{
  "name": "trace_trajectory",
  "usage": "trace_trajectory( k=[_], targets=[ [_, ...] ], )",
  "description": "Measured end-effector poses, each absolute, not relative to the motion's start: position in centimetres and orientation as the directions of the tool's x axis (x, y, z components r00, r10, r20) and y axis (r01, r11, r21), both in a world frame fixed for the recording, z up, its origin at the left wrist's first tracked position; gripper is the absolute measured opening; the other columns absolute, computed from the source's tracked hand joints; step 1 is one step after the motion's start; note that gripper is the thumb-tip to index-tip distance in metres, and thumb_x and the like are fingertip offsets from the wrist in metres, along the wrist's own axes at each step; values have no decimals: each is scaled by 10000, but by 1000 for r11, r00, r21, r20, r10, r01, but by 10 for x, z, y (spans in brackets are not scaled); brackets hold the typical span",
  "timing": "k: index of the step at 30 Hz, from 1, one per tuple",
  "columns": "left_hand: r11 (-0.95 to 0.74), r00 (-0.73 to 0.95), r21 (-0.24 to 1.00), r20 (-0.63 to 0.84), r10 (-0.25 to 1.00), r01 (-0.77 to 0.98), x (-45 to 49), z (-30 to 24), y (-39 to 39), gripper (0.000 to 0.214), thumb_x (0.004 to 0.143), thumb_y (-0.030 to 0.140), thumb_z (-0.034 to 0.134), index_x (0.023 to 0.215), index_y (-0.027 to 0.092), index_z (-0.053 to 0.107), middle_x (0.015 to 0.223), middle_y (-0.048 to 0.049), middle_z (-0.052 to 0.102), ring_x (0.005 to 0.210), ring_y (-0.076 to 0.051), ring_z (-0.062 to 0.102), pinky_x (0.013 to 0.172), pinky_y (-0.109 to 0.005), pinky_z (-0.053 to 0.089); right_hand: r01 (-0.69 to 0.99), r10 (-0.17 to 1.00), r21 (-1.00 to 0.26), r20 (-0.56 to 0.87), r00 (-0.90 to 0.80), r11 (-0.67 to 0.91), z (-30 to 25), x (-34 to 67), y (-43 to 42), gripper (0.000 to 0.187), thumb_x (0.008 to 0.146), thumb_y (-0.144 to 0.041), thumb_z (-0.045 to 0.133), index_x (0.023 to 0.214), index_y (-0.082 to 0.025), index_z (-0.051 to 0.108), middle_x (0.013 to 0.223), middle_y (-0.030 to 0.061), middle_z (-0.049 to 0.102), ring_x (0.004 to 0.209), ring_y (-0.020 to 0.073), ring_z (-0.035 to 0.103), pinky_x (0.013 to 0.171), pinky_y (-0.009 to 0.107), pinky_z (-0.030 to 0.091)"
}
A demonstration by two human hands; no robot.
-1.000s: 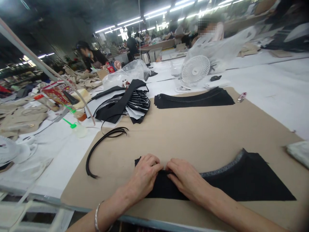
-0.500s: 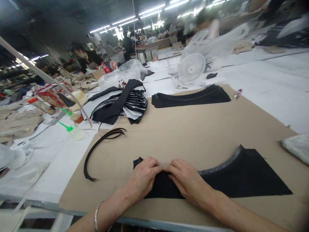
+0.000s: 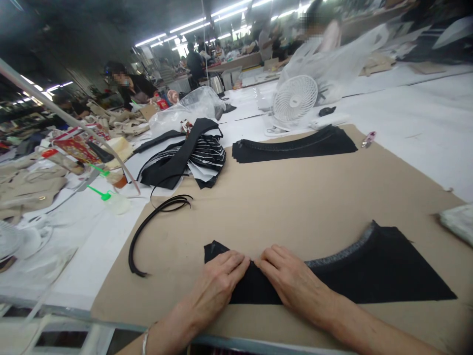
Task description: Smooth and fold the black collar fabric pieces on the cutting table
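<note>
A black fabric piece (image 3: pixel 391 271) lies flat near the front of the brown board, its curved upper edge carrying a shiny grey strip on the right. My left hand (image 3: pixel 221 278) is closed at that edge near the piece's left end, fingertips pressed down on the material. Just to its right, my right hand (image 3: pixel 291 276) pinches the same edge, thumb and fingers together. Only a small gap separates the two sets of fingertips. Beneath the fingers the edge is hidden. The left corner of the piece sticks out past my left hand.
The brown board (image 3: pixel 177 276) bears black strips (image 3: pixel 138 241) at left and stacked black curved pieces (image 3: pixel 295 148) at the back. A fanned pile of black and white pieces (image 3: pixel 201 158), green-tipped bottles (image 3: pixel 116 202) and a white fan (image 3: pixel 294 101) stand beyond. A co-worker sits at far left.
My left hand has shifted slightly downward, its fingers lower at the edge. My right hand stays at nearly the same spot on the fabric. The view has turned a little.
</note>
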State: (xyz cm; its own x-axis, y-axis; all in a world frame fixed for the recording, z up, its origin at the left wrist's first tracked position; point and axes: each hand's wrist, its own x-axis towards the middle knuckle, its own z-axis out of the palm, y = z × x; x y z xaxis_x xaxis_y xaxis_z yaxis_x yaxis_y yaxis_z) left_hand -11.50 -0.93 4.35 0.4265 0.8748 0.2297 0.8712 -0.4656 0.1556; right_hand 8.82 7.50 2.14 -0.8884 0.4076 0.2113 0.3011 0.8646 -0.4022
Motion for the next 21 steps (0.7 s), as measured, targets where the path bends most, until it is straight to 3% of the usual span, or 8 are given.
trace_trajectory(
  k=[3, 9, 21],
  targets=[
    [-460, 417, 104, 286, 863, 882, -113, 40, -14, 384, 916, 53, 332, 1188, 117, 595, 1141, -87, 670, 1064, -196, 601, 946, -346, 525, 293, 389, -364, 224, -894, 884, 23, 89, 75, 284, 815, 27, 477, 1004, -146, 598, 891, 66, 552, 827, 212, 467, 786, 364, 438],
    [-394, 358, 124, 239, 903, 911, -106, 39, -20, 473, 853, 28, 355, 1272, 112, 558, 1196, -113, 651, 1111, -222, 588, 971, -394, 520, 271, 350, -322, 222, -910, 907, 27, 90, 75, 327, 812, 47, 431, 1029, -143, 585, 897, 71, 555, 822, 212, 478, 796, 370, 441],
    [-334, 309, 95, 207, 928, 938, -100, 32, -28, 584, 777, 12, 380, 1314, 176, 543, 1254, -131, 606, 1191, -249, 535, 1019, -474, 465, 248, 373, -502, 165, -913, 829, 32, 104, 87, 172, 896, -28, 442, 870, -163, 544, 883, 51, 537, 809, 184, 471, 742, 321, 423]
  ],
)
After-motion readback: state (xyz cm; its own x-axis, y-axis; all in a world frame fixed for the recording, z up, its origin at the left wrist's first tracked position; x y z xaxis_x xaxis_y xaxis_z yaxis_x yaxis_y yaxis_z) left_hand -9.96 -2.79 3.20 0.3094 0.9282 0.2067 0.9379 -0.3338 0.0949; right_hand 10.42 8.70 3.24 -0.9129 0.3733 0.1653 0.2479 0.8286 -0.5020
